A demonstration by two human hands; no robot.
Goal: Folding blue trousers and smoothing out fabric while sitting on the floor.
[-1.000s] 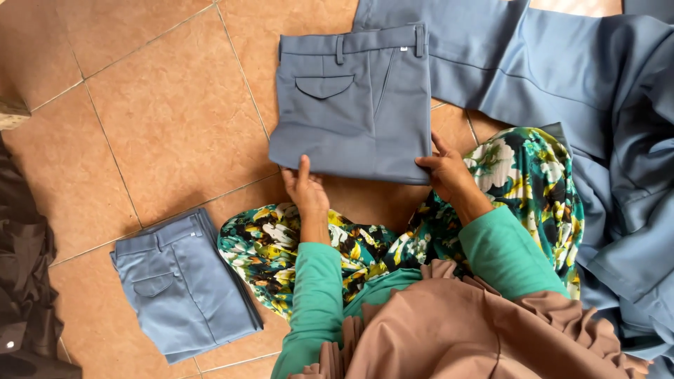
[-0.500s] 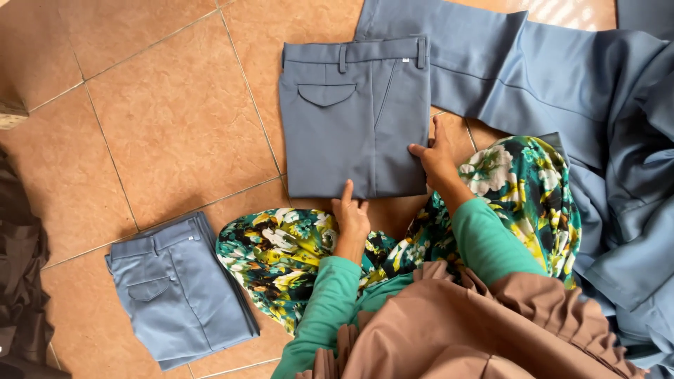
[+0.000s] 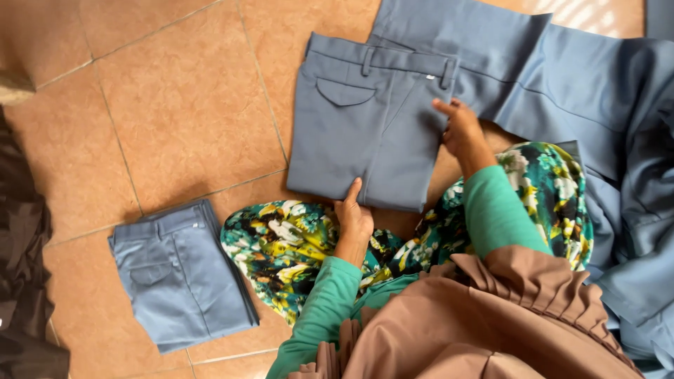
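A folded pair of grey-blue trousers (image 3: 365, 119) lies flat on the tiled floor in front of me, waistband away from me. My left hand (image 3: 353, 214) rests with its fingers on the near folded edge of these trousers. My right hand (image 3: 460, 130) presses flat on their right edge, just below the waistband. Both arms wear green sleeves. My lap is covered by floral green and yellow cloth (image 3: 288, 245) and a brown pleated garment (image 3: 484, 323).
A second folded pair of grey-blue trousers (image 3: 179, 270) lies on the floor at lower left. A heap of unfolded grey-blue fabric (image 3: 597, 119) spreads along the right. Dark cloth (image 3: 21, 267) sits at the left edge. The floor (image 3: 161, 105) is orange-brown tile.
My right hand has slid up the trousers' right edge toward the waistband. My left hand has moved right along the near edge to its middle.
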